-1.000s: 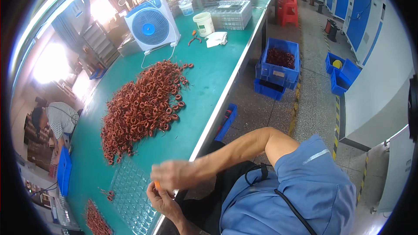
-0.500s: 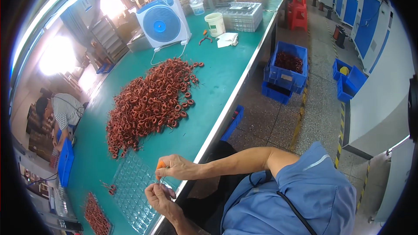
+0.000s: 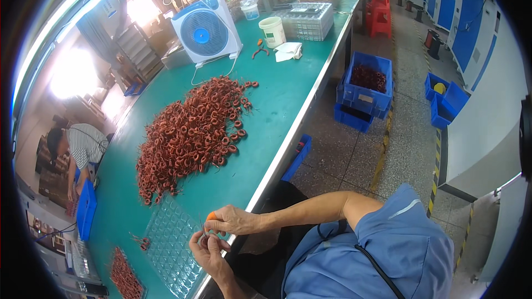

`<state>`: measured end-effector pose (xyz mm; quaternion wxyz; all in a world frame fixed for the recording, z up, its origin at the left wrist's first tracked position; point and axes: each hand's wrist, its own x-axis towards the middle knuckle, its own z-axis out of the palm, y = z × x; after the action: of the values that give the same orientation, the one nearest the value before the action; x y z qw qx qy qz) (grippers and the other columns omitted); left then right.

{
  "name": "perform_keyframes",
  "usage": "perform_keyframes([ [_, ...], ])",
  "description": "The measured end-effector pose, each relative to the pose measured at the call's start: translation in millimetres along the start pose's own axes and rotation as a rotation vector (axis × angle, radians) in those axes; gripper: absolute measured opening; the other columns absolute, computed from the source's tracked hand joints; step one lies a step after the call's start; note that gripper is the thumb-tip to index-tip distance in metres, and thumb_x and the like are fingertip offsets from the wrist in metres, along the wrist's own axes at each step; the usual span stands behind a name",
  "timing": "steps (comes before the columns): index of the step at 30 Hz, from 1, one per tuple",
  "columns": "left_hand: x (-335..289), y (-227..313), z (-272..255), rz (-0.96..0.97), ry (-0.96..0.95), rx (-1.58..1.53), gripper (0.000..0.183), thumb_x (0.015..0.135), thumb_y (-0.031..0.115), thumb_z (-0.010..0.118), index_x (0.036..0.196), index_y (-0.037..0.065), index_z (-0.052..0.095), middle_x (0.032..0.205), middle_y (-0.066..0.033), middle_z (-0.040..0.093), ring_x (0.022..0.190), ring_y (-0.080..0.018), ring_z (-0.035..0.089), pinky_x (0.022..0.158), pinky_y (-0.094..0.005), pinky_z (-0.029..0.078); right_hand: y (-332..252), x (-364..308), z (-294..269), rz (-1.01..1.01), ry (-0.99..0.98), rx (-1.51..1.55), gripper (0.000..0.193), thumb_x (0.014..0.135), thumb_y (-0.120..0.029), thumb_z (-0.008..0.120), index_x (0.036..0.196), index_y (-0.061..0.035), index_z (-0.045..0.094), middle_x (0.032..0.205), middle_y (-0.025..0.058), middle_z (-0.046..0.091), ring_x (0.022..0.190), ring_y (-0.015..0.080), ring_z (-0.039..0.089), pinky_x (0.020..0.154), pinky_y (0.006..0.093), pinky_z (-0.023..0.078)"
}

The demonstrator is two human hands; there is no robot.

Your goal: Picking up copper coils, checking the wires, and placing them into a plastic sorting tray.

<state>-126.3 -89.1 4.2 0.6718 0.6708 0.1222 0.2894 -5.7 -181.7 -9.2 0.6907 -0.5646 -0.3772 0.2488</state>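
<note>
My right hand (image 3: 237,220) is closed around a tool with an orange handle (image 3: 211,217); its working end is too small to make out. Just below, my left hand (image 3: 211,252) pinches a small reddish-brown wire-wound ring (image 3: 205,238), mostly hidden by the fingers. Thin wire ends stick up between the two hands, which almost touch. Both hands are over the near edge of a clear plastic tray (image 3: 172,243) with rows of round pockets. Beyond it lies a large heap of similar wire-wound rings (image 3: 188,138).
A few loose rings (image 3: 143,242) lie at the tray's left, near a filled tray (image 3: 125,277). Farther back stand a blue fan (image 3: 205,33), a white bucket (image 3: 272,32) and stacked clear trays (image 3: 310,21). Blue bins (image 3: 363,91) stand beside the table. Someone bends over a blue bin (image 3: 86,207) at left.
My right hand and the orange handle have shifted slightly right and down, and the handle is tilted more. My left hand has moved a little right, still pinching the ring.
</note>
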Motion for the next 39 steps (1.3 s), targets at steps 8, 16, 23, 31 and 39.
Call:
perform_keyframes([
  [8,-8.8,6.4,3.4,0.142,0.074,0.273,0.018,0.099,0.012,0.05,0.112,0.0,0.048,0.074,-0.0021,0.048,0.053,-0.0063,0.045,0.044,-0.0202,0.038,-31.2,-10.4,-4.6,0.04,-0.004,0.152,0.037,0.097,-0.03,0.054,0.082,0.0002,0.069,0.058,0.0028,0.059,0.053,0.0075,0.053,0.048,0.0231,0.043],
  [16,-7.3,15.3,-21.3,-0.334,-0.295,-0.382,0.041,0.101,0.038,0.046,0.112,-0.002,0.051,0.071,-0.0029,0.048,0.044,-0.0102,0.043,0.038,-0.0213,0.037,-31.0,0.4,-17.2,-0.096,0.033,0.046,0.043,0.088,-0.038,0.068,0.091,0.0041,0.063,0.055,0.0025,0.055,0.048,0.009,0.052,0.043,0.0249,0.042],
  [23,-14.2,3.8,-7.5,0.079,-0.207,0.186,0.037,0.102,0.032,0.046,0.116,-0.002,0.048,0.077,-0.0044,0.051,0.054,-0.0108,0.049,0.047,-0.0219,0.04,-28.3,-0.3,-19.5,0.105,-0.097,0.204,0.034,0.088,-0.032,0.07,0.083,0.0006,0.061,0.057,0.0017,0.054,0.05,0.007,0.051,0.043,0.0232,0.039],
  [31,-23.3,13.9,7.0,-0.009,-0.058,0.005,0.028,0.102,0.026,0.047,0.111,0.0,0.051,0.064,-0.0018,0.045,0.045,-0.0079,0.041,0.039,-0.0206,0.033,-34.6,-16.0,0.2,-0.378,0.123,-0.019,0.029,0.094,-0.026,0.064,0.099,0.0024,0.063,0.068,0.0015,0.057,0.057,0.0063,0.049,0.052,0.0223,0.041],
  [39,-18.4,8.9,5.5,-0.124,-0.103,-0.058,0.024,0.101,0.023,0.047,0.106,0.0,0.054,0.061,-0.0009,0.044,0.044,-0.0072,0.041,0.037,-0.0206,0.033,-23.8,-15.2,-10.4,-0.035,-0.023,0.096,0.039,0.097,-0.033,0.058,0.107,0.0039,0.06,0.071,0.0025,0.058,0.058,0.007,0.05,0.052,0.0224,0.042],
])
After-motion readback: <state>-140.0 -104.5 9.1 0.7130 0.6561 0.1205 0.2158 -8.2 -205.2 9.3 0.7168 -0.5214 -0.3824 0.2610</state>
